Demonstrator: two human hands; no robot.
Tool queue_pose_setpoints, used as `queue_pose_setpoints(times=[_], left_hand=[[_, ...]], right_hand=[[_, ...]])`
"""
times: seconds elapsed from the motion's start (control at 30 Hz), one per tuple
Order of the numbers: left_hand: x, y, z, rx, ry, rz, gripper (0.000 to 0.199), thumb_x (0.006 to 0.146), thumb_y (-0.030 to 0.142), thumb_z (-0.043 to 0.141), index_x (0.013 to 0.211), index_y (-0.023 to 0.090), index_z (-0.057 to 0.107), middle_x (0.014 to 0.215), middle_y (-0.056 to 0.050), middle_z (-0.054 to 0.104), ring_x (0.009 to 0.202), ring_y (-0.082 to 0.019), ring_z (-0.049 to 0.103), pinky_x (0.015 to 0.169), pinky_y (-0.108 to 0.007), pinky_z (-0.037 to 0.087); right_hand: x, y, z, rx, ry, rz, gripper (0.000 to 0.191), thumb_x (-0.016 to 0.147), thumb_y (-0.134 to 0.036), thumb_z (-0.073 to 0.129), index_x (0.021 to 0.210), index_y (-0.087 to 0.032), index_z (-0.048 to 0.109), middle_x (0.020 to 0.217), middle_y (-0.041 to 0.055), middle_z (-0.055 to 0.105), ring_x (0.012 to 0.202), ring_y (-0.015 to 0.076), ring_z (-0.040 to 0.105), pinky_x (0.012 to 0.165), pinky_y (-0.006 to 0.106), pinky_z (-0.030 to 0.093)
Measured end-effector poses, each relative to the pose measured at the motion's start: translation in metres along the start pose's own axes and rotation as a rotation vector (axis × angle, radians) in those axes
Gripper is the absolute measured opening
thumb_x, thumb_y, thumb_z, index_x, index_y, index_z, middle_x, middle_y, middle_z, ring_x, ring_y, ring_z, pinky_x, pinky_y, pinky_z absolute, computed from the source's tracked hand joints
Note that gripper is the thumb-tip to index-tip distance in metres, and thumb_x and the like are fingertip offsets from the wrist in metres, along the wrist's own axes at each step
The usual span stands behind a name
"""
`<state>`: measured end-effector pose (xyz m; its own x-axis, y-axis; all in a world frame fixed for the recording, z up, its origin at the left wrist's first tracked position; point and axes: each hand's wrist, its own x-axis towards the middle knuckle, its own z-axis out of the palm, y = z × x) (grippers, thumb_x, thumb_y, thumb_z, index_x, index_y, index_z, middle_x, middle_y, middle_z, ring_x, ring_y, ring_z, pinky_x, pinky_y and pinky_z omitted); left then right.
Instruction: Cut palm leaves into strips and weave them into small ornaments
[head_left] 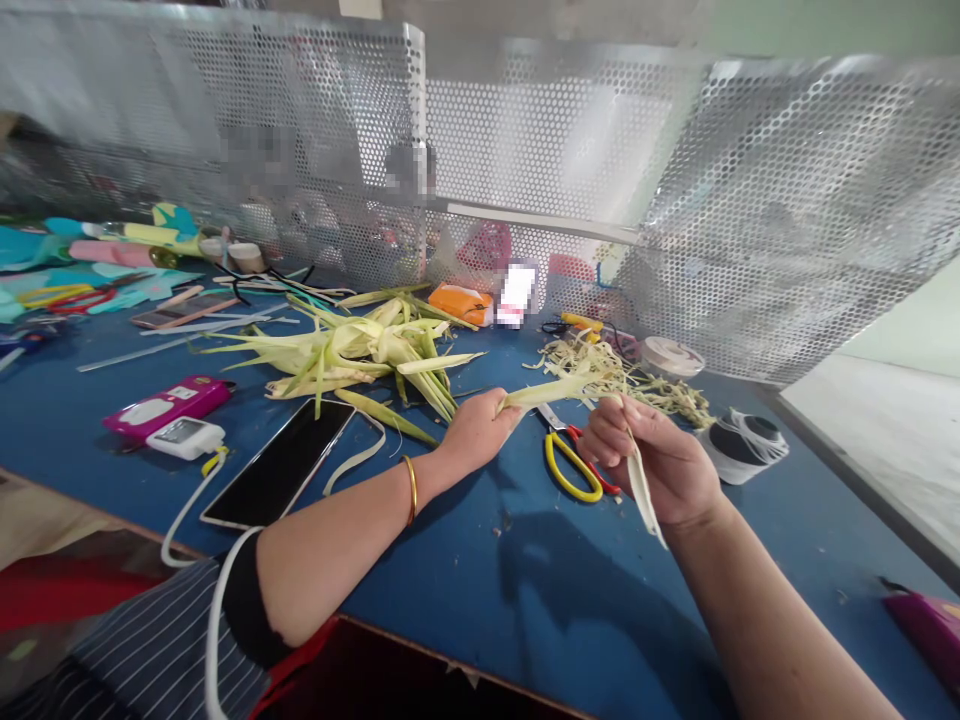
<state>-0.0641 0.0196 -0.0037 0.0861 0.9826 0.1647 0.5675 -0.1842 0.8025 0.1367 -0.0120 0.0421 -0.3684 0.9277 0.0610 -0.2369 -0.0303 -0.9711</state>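
A pale green corn husk strip stretches between my two hands above the blue table. Its left end is closed in the fingers of my left hand, which wears a gold bangle at the wrist. My right hand pinches the other end, and a loose tail of husk hangs below those fingers. Scissors with one yellow and one red handle lie on the table, partly behind my right hand. Left of my left hand is a heap of corn husks.
A black phone, a magenta pack and a white device with a cable lie at left. Husk scraps and a thread spool are at right. An orange packet stands near the perforated metal screen.
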Motion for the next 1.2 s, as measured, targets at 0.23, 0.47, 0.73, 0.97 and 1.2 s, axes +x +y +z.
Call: queue_pose_setpoints(times=[0.23,0.47,0.73,0.97,1.2], left_hand=[[-0.009,0.015,-0.005,-0.893,-0.474,-0.201,0.028,0.073,0.033,0.074,0.093,0.014,0.069,0.089,-0.008,0.071,0.074,-0.016,0.065,0.075,-0.030,0.049],[-0.010,0.019,-0.006,-1.035,-0.337,-0.110,0.039,0.075,0.051,0.074,0.090,0.015,0.068,0.075,0.000,0.061,0.059,-0.008,0.052,0.063,-0.024,0.046],[-0.015,0.026,-0.016,-0.957,-0.347,0.064,0.030,0.083,0.045,0.067,0.090,0.016,0.068,0.060,0.004,0.048,0.053,-0.007,0.045,0.053,-0.022,0.034],[-0.010,0.025,-0.015,-1.023,-0.144,0.009,0.024,0.084,0.039,0.067,0.080,0.015,0.066,0.057,0.005,0.046,0.046,-0.004,0.040,0.046,-0.020,0.029],[0.003,0.016,-0.014,-1.100,0.044,-0.134,0.018,0.084,0.029,0.066,0.078,0.013,0.064,0.060,0.005,0.045,0.042,-0.002,0.036,0.039,-0.016,0.027]], right_hand=[[-0.001,0.006,0.002,0.019,-0.194,0.083,0.034,0.074,-0.046,0.074,0.062,-0.023,0.053,0.052,-0.0017,0.047,0.050,0.0151,0.044,0.054,0.032,0.036],[0.002,0.018,0.009,-0.095,-0.321,0.229,0.031,0.079,-0.044,0.072,0.066,-0.018,0.062,0.058,0.0014,0.062,0.056,0.0151,0.057,0.061,0.030,0.042],[0.004,0.031,0.014,-0.142,-0.323,0.248,0.029,0.080,-0.043,0.072,0.073,-0.017,0.063,0.062,0.0012,0.067,0.056,0.0135,0.059,0.059,0.026,0.044],[0.001,0.025,0.015,-0.111,-0.391,0.236,0.029,0.083,-0.041,0.071,0.071,-0.016,0.062,0.060,0.0012,0.066,0.056,0.0137,0.060,0.061,0.027,0.046],[-0.006,0.024,0.013,0.067,-0.640,0.239,0.025,0.082,-0.035,0.072,0.071,-0.015,0.061,0.059,0.0024,0.067,0.052,0.0148,0.064,0.057,0.027,0.052]])
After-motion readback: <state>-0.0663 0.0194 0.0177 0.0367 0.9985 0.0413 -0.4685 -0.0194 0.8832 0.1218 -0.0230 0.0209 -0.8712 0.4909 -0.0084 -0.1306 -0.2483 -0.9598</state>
